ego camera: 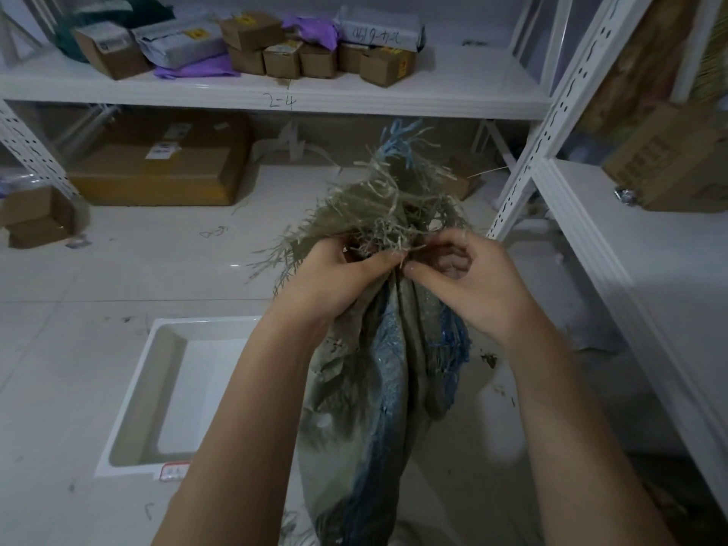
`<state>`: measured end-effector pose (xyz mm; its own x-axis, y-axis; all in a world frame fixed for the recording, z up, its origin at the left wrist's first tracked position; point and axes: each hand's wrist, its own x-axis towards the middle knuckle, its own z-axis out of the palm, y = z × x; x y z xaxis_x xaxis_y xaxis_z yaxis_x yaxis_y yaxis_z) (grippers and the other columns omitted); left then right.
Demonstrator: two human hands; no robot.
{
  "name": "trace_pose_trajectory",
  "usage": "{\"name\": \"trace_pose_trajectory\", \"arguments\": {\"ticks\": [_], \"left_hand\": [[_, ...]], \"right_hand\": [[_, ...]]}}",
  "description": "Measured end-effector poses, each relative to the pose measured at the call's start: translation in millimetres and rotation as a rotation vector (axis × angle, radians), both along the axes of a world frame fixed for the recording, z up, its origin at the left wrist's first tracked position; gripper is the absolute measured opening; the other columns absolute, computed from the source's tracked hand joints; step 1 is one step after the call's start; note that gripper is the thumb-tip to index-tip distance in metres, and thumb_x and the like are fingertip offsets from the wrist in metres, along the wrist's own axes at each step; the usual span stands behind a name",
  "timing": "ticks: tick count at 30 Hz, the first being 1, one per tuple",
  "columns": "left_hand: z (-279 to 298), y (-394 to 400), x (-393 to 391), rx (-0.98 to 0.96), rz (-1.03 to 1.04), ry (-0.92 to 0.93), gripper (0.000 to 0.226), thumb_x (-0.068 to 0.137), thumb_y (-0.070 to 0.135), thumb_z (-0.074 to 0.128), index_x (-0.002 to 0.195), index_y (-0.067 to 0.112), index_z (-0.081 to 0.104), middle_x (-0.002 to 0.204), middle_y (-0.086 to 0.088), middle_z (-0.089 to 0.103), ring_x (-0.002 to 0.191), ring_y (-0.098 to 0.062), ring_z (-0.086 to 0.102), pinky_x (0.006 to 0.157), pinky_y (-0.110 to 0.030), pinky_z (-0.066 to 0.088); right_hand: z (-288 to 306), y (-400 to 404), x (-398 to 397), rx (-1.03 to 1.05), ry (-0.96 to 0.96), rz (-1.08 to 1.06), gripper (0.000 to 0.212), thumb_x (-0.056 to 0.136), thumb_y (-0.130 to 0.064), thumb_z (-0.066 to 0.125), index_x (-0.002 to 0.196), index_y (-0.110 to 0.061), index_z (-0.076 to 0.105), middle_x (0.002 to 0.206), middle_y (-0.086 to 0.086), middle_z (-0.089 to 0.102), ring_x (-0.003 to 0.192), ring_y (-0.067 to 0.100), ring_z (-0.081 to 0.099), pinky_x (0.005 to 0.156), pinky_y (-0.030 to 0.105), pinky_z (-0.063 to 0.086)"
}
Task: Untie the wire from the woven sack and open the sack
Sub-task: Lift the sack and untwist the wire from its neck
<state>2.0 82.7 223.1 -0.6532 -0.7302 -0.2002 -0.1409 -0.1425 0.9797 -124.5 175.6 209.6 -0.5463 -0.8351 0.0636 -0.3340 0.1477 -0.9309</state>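
Note:
A grey-green woven sack [378, 388] with a blue stripe stands upright on the floor between my forearms. Its mouth is bunched into a tight neck, and frayed strands [390, 191] fan out above it. My left hand [335, 277] grips the left side of the neck. My right hand [468, 277] pinches at the right side of the neck with thumb and fingers. The wire is hidden among the strands and my fingers; I cannot make it out.
A white plastic tray [134, 392] lies on the tiled floor to the left. White metal shelving [275, 100] with cardboard boxes stands ahead, another shelf unit [614, 246] is close on the right. A large carton [157, 167] sits under the far shelf.

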Motion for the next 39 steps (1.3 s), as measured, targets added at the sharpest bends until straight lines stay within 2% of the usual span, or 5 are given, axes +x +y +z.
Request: {"name": "trace_pose_trajectory", "arguments": {"ticks": [7, 15, 19, 26, 39], "left_hand": [[9, -1, -12, -0.129, 0.074, 0.044, 0.024, 0.083, 0.018, 0.07, 0.075, 0.037, 0.058, 0.085, 0.015, 0.064, 0.084, -0.005, 0.062, 0.082, -0.026, 0.053], [-86, -29, -16, -0.036, -0.001, -0.212, 0.031, 0.09, 0.024, 0.06, 0.118, 0.01, 0.06, 0.11, -0.005, 0.066, 0.106, -0.024, 0.063, 0.096, -0.038, 0.05], [-167, -28, -24, -0.049, -0.033, -0.283, 0.027, 0.092, 0.017, 0.057, 0.116, 0.005, 0.061, 0.104, -0.006, 0.064, 0.089, -0.013, 0.06, 0.07, -0.011, 0.048], [-288, -21, -18, 0.015, 0.013, -0.362, 0.007, 0.092, 0.012, 0.058, 0.089, 0.006, 0.055, 0.071, 0.005, 0.056, 0.07, -0.011, 0.053, 0.048, 0.0, 0.04], [-320, -17, -1, -0.087, 0.015, -0.448, 0.016, 0.087, 0.02, 0.064, 0.092, 0.012, 0.051, 0.079, 0.005, 0.054, 0.08, -0.016, 0.056, 0.078, -0.03, 0.047]], "right_hand": [[3, -15, 8, -0.076, 0.04, -0.09, 0.052, 0.071, -0.022, 0.079, 0.113, -0.028, 0.05, 0.11, -0.009, 0.062, 0.105, 0.006, 0.059, 0.087, 0.019, 0.047], [-91, -33, -4, 0.263, 0.218, 0.014, 0.051, 0.077, -0.031, 0.072, 0.122, -0.015, 0.054, 0.12, 0.002, 0.062, 0.11, 0.018, 0.059, 0.093, 0.035, 0.05], [-180, -36, -1, 0.403, 0.185, -0.001, 0.045, 0.081, -0.03, 0.066, 0.122, -0.016, 0.052, 0.121, 0.005, 0.061, 0.11, 0.022, 0.059, 0.088, 0.032, 0.05], [-291, -28, 9, 0.637, 0.114, -0.003, 0.056, 0.086, -0.036, 0.062, 0.134, -0.014, 0.045, 0.136, 0.007, 0.05, 0.124, 0.027, 0.049, 0.098, 0.033, 0.043], [-314, -29, 15, 0.713, 0.111, -0.102, 0.032, 0.085, -0.026, 0.063, 0.111, -0.008, 0.056, 0.12, 0.012, 0.053, 0.105, 0.028, 0.056, 0.075, 0.024, 0.035]]}}
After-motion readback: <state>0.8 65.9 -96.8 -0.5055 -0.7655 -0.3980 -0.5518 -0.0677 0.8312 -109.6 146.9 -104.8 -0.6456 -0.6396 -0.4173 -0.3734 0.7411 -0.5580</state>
